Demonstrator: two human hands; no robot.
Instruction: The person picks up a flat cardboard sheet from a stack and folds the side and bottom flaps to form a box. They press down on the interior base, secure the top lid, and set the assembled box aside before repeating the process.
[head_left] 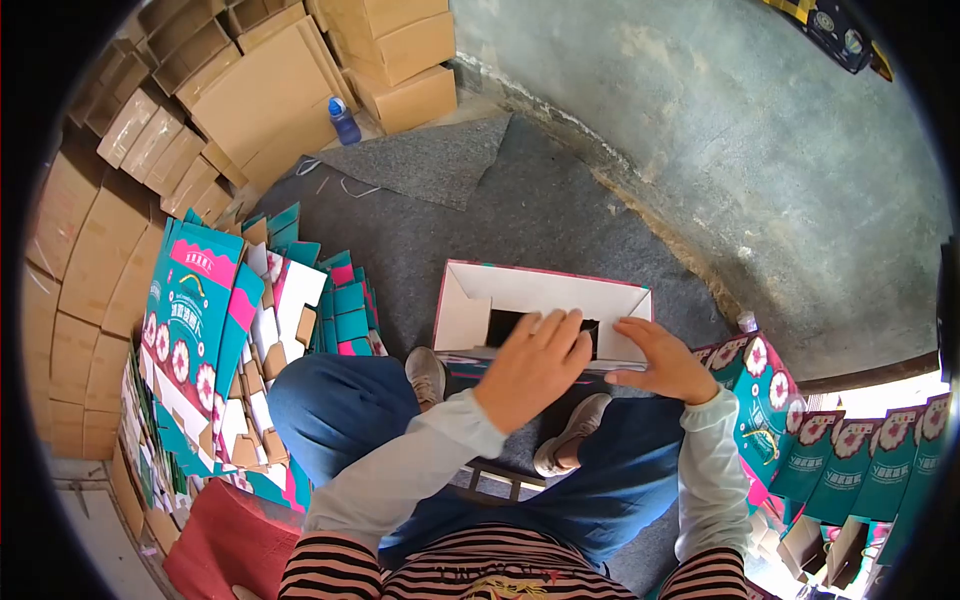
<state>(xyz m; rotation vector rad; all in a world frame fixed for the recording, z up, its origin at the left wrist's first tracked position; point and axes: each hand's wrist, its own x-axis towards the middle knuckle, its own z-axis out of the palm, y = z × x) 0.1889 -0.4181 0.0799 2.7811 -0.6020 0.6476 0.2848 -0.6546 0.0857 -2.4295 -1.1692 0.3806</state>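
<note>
An upright box [465,305] with white inner walls and a dark opening stands between my knees, its top facing up. My left hand [537,365] reaches over the near wall, its fingers slightly spread above the dark opening. Around the box's right near corner is my right hand [668,362], thumb outside the near wall and fingers over the rim, so the wall lies between them. The lower part of the box's inside is dark.
Flattened teal and pink cartons [205,330] are piled at the left. Finished-looking teal boxes [765,400] line the right side. Brown cartons [270,100], a blue bottle [343,122] and a grey wall [700,120] lie beyond. A red cloth [225,545] is at the lower left.
</note>
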